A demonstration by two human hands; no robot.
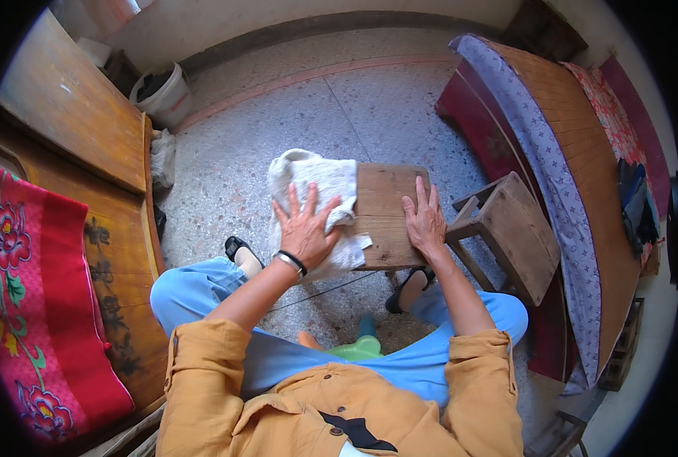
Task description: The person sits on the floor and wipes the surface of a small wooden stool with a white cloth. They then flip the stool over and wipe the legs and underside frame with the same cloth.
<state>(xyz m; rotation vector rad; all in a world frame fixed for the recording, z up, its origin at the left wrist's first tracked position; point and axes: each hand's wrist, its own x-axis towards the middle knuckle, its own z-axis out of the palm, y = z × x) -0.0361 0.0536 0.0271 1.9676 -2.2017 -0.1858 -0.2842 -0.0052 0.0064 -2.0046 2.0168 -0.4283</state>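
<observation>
A small wooden stool [384,206] stands between my knees, its flat top facing up. A white towel [317,166] covers the left part of that top and hangs past its left edge; a small label shows at its near right corner. My left hand [306,228] lies spread on the towel, pressing it against the wood. At the stool's right edge rests my right hand [425,221], palm down, fingers stretched toward the far corner, with nothing held. The undersides of both hands are hidden.
To my right stand a second wooden stool [518,236] and a bed with a purple patterned cloth edge [533,122]. On the left are a wooden cabinet [72,99] and a red flowered cloth [57,266]. A white bucket [164,95] is farther off. A green object [358,349] sits beneath me.
</observation>
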